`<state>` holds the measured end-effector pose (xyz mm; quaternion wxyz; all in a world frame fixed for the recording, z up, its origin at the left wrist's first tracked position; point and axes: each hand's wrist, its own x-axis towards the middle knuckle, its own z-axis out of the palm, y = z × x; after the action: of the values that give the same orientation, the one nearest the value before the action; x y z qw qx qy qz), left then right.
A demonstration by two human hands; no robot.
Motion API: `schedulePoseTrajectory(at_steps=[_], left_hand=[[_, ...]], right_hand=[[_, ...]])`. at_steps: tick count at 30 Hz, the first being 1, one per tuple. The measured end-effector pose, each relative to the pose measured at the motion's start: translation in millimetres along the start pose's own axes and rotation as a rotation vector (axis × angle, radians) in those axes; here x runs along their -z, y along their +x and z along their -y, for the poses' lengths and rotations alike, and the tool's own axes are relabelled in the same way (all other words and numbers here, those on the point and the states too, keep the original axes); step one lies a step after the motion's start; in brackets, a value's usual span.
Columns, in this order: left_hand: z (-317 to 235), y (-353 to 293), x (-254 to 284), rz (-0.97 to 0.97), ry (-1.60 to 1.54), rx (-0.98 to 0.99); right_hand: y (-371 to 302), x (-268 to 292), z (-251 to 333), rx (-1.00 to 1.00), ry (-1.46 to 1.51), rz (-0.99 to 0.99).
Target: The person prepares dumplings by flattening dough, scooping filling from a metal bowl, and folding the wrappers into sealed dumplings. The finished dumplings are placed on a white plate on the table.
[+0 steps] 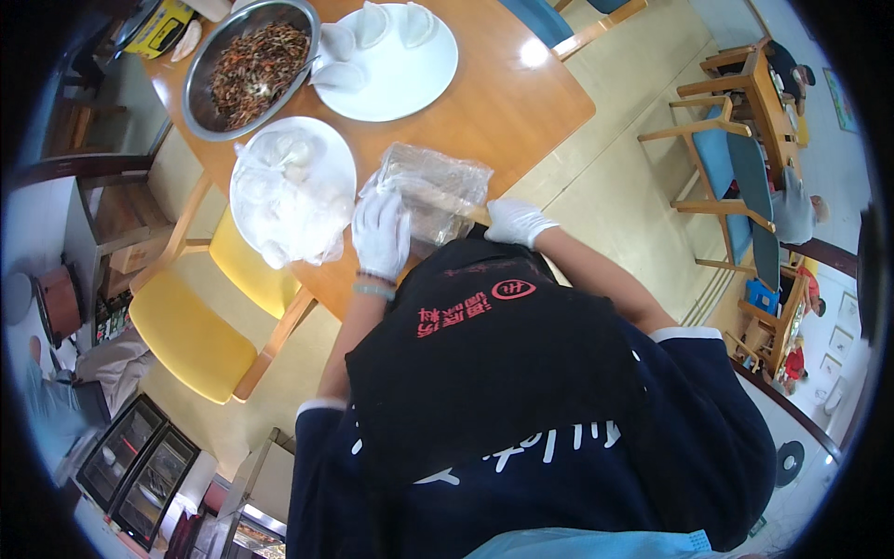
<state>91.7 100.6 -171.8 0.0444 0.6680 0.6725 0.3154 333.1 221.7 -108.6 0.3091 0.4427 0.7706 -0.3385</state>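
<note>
Both my hands wear thin white gloves at the table edge close to my body. A clear plastic sheet (438,171) lies wrinkled over a dark, flat surface there. Across it runs a pale wooden rolling pin (445,198), partly covered by plastic and hands. My left hand (381,235) rests palm down at its left end, fingers stretched out over the plastic. The fingers of my right hand (518,223) curl closed round the right end. Left of my left hand, a white plate (244,207) carries a clear plastic bag (291,210) with white dough pieces inside.
Beyond stands a metal bowl (193,91) of chopped brown filling (260,74), a utensil leaning in it. Beside it, a large white plate (410,88) bears several pale half-round dumplings (374,25). A yellow chair (193,337) stands left; blue chairs (712,168) and seated people are far right.
</note>
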Motion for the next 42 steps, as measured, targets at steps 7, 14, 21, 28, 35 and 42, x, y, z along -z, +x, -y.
schedulePoseTrajectory(at_steps=[7, 14, 21, 28, 35, 42], left_hand=[[3, -74, 34, 0.314, -0.18, 0.027], [-1, 34, -62, 0.34, 0.169, 0.021], [-19, 41, -54, 0.233, -0.052, 0.131], [-22, 33, -38, 0.364, -0.471, 0.389], [7, -20, -63, 0.27, -1.206, 1.184], [17, -59, -63, 0.038, -1.05, 1.145]], right_hand=[[-77, 83, 99, 0.333, -0.214, -0.56], [-52, 145, 193, 0.53, -0.43, -0.607], [-46, 149, 208, 0.525, -0.509, -0.675], [-51, 148, 197, 0.542, -0.478, -0.656], [-58, 147, 186, 0.457, -0.463, -0.437], [-67, 80, 85, 0.229, -0.234, -0.332]])
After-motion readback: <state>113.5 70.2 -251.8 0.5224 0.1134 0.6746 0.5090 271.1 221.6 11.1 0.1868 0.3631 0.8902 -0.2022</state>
